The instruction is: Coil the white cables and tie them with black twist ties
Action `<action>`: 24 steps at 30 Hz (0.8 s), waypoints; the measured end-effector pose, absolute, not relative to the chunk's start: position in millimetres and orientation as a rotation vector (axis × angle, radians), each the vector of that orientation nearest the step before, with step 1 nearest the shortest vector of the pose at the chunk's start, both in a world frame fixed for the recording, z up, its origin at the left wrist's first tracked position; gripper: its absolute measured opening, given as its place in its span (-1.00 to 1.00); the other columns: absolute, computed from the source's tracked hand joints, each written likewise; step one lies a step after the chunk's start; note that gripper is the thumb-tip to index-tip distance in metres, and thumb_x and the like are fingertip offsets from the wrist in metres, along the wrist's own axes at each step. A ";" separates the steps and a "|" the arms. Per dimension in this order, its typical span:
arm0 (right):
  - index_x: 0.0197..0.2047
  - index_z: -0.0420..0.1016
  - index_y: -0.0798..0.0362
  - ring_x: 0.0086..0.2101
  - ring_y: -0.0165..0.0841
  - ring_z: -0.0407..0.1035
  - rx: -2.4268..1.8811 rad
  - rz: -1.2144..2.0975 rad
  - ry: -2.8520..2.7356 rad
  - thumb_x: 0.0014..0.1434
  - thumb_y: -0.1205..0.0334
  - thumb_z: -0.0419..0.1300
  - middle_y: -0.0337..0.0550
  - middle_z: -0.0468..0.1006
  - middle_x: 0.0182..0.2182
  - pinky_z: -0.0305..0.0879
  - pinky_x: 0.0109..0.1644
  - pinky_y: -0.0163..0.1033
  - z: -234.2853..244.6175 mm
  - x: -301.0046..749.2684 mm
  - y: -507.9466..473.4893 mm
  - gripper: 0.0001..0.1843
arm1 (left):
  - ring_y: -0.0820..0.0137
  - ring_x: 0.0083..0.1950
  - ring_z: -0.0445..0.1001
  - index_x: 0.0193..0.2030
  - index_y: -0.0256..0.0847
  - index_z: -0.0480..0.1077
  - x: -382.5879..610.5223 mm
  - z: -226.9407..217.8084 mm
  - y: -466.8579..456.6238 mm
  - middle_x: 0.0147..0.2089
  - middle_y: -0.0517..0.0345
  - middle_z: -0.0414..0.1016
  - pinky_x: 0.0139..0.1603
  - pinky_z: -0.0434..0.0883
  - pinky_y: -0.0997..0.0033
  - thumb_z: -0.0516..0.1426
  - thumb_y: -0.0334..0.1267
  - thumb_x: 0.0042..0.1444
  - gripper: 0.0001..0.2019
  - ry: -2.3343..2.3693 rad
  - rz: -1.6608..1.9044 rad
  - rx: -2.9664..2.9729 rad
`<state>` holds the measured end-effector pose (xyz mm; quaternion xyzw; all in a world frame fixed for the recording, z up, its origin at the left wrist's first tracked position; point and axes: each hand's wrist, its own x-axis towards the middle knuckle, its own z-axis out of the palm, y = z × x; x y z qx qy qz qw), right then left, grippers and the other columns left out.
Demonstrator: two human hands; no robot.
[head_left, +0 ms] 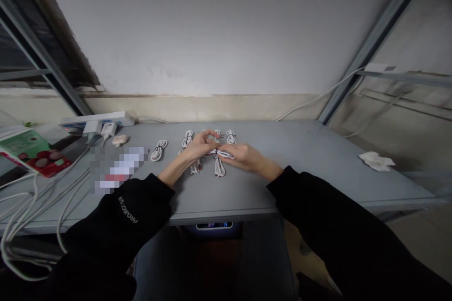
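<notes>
**As a coil of white cable (221, 153) sits pinched on the bench (300, 150)**

Though the left hand (199, 146) curves over the middle of the row with thumb and forefinger bent toward each other, its grip shows nothing clearly held, and I cannot tell whether those fingertips touch a cable. The right hand (245, 157) comes in low from the other side, its grip apparently clenched on the coil, with the fingers pressed across it. The coil lies near the middle of the bench, among other bound white cable bundles (219, 167) set out around both hands, each seemingly cinched by a dark tie. Such cable should handle light and soft, springy where wound and apt to slide on the smooth top, so the surest hold is likely at the tied middle rather than the loose loops. Toward the wall, a power strip (97, 120) carries a white plug adapter (108, 128), while loose white cable (21, 225) trails over the bench's left edge. A blurred object (118, 169) lies just beyond the black sleeve (123, 211) of the left arm, and a crumpled tissue (376, 161) sits far to the right.
</notes>
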<state>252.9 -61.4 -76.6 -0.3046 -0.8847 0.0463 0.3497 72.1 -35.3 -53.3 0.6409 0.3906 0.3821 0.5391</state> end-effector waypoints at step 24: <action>-0.03 0.53 -0.02 -0.23 -0.26 0.46 -0.734 0.071 -2.315 0.32 0.18 0.06 -0.07 0.59 -0.25 0.44 -0.10 -0.09 -74.7 248.0 -70.6 -0.74 | 0.64 -0.75 0.02 -0.40 -0.22 0.38 70.2 -42.2 -39.9 -0.73 0.30 0.20 -0.68 -0.19 0.57 0.26 -0.43 -0.13 -0.85 1.071 0.661 1.319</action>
